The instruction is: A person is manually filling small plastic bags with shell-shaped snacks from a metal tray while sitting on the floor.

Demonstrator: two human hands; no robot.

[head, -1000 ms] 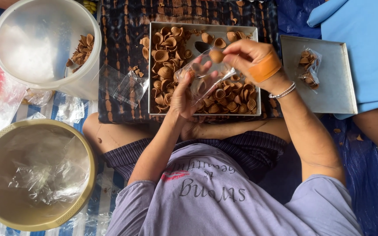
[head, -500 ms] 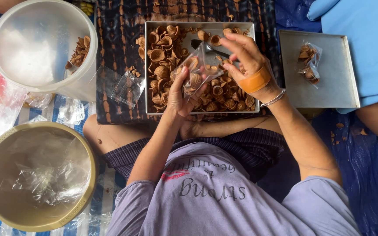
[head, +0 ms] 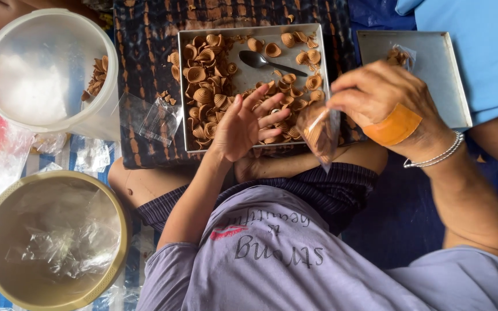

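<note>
The fingers (head: 350, 92) of the right hand (head: 384, 109) are pinched together on the upper edge of a small clear plastic bag (head: 318, 135), which hangs part-filled with brown cone-shaped snacks. The bag is held over the near right corner of the metal tray (head: 183, 124), just above the lap. The fingers (head: 263, 112) of the left hand (head: 243, 126) are spread apart and grip nothing; the palm is held open beside the bag, over the loose snacks (head: 206, 86) in the tray.

Orientation: the bag's long axis runs close to vertical in the view, slightly tilted, its lower tip pointing toward the person's lap and its mouth up at the pinching fingers. Whether the mouth is closed cannot be told.

Risks noted, as judgement: the grip is on thin film only, so a slip could drop the bag and spill its contents onto the lap. The snacks look brittle; squeezing could crush them. The spoon (head: 272, 62) lying in the tray could be knocked by the open hand.

An orange plaster (head: 393, 124) is seen on the back of the right hand.
</note>
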